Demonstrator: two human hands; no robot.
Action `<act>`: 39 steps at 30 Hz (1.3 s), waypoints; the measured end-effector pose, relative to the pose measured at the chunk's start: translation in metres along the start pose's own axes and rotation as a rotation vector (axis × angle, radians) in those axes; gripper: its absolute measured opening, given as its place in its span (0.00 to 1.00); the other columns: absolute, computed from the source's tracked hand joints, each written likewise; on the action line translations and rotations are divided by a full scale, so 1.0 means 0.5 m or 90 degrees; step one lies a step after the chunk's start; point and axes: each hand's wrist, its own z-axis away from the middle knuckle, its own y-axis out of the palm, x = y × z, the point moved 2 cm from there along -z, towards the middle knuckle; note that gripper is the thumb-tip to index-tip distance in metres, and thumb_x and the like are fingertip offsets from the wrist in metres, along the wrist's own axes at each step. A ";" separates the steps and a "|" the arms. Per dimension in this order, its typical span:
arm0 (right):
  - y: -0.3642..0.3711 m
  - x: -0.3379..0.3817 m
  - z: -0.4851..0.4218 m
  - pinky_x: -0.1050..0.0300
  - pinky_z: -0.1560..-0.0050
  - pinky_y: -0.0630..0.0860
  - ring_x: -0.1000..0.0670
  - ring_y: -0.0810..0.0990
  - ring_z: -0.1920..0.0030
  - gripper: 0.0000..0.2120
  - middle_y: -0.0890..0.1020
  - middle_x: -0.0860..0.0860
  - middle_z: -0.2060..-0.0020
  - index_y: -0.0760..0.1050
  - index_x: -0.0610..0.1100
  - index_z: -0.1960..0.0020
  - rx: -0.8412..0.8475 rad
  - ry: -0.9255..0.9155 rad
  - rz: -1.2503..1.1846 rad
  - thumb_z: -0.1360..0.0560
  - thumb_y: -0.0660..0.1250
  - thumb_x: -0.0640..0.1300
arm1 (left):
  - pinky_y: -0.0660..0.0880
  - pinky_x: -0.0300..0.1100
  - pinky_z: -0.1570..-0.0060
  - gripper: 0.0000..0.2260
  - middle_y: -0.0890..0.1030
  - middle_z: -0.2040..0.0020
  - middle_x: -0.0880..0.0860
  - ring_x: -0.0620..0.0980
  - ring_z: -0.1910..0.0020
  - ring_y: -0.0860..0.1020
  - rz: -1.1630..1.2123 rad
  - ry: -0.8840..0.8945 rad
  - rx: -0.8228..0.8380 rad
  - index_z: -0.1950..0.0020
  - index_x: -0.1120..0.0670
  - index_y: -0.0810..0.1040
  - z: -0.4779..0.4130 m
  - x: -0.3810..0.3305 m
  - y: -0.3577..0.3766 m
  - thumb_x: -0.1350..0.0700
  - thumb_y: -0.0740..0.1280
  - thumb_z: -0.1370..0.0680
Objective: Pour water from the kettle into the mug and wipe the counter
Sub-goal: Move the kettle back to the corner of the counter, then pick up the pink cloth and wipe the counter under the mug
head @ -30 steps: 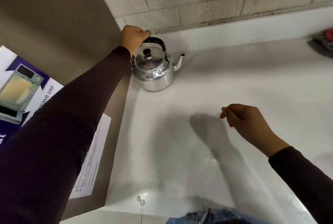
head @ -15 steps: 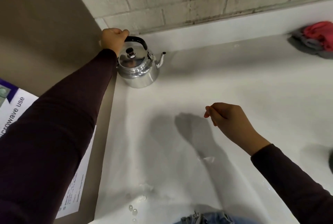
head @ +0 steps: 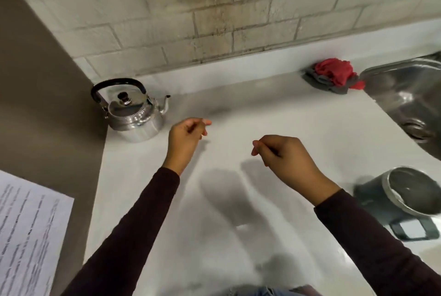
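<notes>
A shiny steel kettle with a black handle stands upright in the back left corner of the white counter, spout pointing right. My left hand hovers just right of it, empty, fingers loosely curled. My right hand hangs over the middle of the counter, also empty and loosely curled. A dark grey mug stands at the right, its handle toward me. A red and grey cloth lies bunched at the back right, near the wall.
A steel sink opens at the far right, behind the mug. A brown panel bounds the counter on the left, with a printed sheet stuck on it. A brick wall runs along the back.
My left hand has let go of the kettle's handle and drawn back to the right. The view has swung right, bringing the mug, cloth and sink into sight.
</notes>
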 end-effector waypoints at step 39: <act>-0.491 -0.473 -0.520 0.48 0.43 0.76 0.38 0.79 0.47 0.15 0.81 0.42 0.46 0.78 0.43 0.42 0.123 -0.057 0.438 0.28 0.67 0.40 | 0.69 0.25 0.71 0.16 0.79 0.74 0.44 0.37 0.74 0.73 0.013 -0.173 -0.217 0.66 0.43 0.83 0.202 -0.178 0.550 0.59 0.65 0.23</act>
